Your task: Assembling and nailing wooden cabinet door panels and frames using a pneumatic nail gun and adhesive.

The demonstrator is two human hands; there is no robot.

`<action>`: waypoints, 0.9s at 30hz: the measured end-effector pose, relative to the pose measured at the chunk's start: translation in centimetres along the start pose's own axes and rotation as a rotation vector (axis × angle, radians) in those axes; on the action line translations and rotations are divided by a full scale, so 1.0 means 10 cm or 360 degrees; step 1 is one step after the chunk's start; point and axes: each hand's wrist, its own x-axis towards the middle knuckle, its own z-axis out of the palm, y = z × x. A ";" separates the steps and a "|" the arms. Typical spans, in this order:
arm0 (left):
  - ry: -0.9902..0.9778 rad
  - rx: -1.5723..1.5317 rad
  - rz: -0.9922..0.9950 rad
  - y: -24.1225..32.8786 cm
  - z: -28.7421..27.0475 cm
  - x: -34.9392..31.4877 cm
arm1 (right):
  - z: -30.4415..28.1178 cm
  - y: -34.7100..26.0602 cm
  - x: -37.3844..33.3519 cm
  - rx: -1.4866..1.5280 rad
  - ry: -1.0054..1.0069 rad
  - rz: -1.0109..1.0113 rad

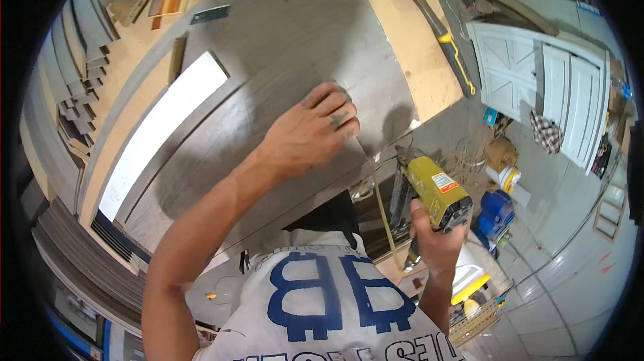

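My left hand (312,126) rests on a grey wood-grain panel (282,32), its fingers curled and pressed together; their tips are hidden, so I cannot make out what they hold, if anything. At the right, beyond the panel's near edge, my right hand (436,244) is wrapped round a yellow-green nail gun (436,183). The tool's narrow nose points toward the panel's right corner, apart from my left hand. A long white strip (161,136) lies along the left part of the panel.
A yellow-and-black sledgehammer (436,22) lies on the bare board at the far right. Stacked grey planks (74,247) fill the left side. White cabinet doors (563,93) stand at the right, with a checkered cloth (545,132) and a blue machine (496,210) nearby.
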 end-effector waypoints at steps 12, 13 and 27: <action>-0.0351 -0.0057 -0.0235 0.70 0.15 -0.10 | 0.06 0.38 -0.36 -0.0092 -0.0341 -0.0052; -0.0352 -0.0034 -0.0242 0.71 0.15 -0.09 | 0.03 0.39 -0.36 -0.0152 -0.0432 -0.0078; -0.0285 -0.0158 -0.0327 0.73 0.11 -0.05 | 0.11 0.37 -0.27 -0.0284 -0.0475 -0.0275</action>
